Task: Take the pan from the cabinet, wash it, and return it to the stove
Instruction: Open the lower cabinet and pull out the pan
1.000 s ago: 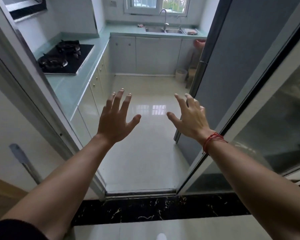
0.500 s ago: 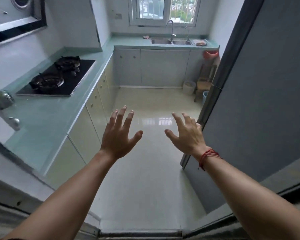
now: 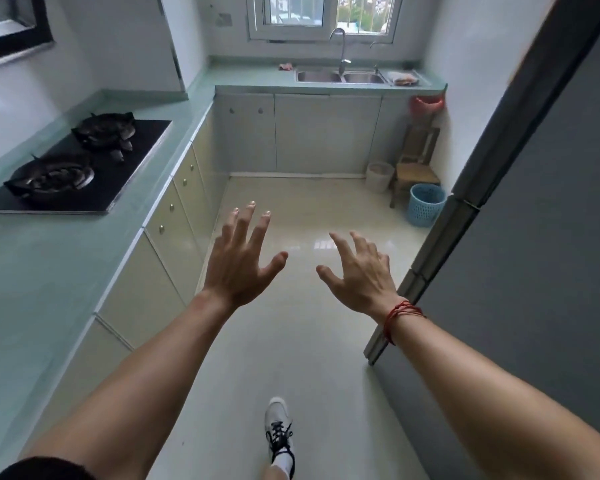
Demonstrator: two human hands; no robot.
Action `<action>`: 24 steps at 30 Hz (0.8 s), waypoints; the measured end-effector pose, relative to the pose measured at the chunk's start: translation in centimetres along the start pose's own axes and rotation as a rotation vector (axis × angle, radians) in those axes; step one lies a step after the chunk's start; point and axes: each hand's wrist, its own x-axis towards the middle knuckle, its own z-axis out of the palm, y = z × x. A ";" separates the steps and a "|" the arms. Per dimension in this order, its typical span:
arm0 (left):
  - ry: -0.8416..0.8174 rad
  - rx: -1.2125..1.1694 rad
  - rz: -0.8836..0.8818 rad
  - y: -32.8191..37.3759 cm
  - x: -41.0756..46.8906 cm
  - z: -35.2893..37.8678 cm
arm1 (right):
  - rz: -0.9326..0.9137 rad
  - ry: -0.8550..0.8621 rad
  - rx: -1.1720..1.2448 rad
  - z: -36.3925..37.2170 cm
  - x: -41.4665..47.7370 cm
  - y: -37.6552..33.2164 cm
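Observation:
No pan is in sight. A black two-burner stove (image 3: 118,168) sits in the green counter on the left, both burners bare. Closed pale cabinets (image 3: 174,244) run under that counter and under the far one. A steel double sink (image 3: 340,77) with a tall tap lies below the window at the back. My left hand (image 3: 238,261) and my right hand (image 3: 359,271) are stretched out in front of me over the floor, fingers spread, holding nothing. A red string circles my right wrist.
A tall grey fridge (image 3: 541,237) fills the right side. In the back right corner stand a small wooden chair (image 3: 418,161), a white bin (image 3: 379,174) and a blue basket (image 3: 426,204). The tiled floor (image 3: 309,209) runs between the counters. One white shoe (image 3: 278,427) steps forward.
I have walked through the doorway into the kitchen; the door frame has dropped out of view and the sink and cabinets are closer. Both hands stay spread and empty.

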 end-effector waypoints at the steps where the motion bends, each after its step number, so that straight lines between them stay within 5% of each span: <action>1: 0.009 -0.001 0.001 -0.8 1.3 0.8 | -0.001 0.001 -0.009 0.6 1.6 0.2; 24: -0.086 -0.015 -0.140 -22.4 25.4 13.1 | -0.090 -0.088 -0.062 10.2 37.4 -3.8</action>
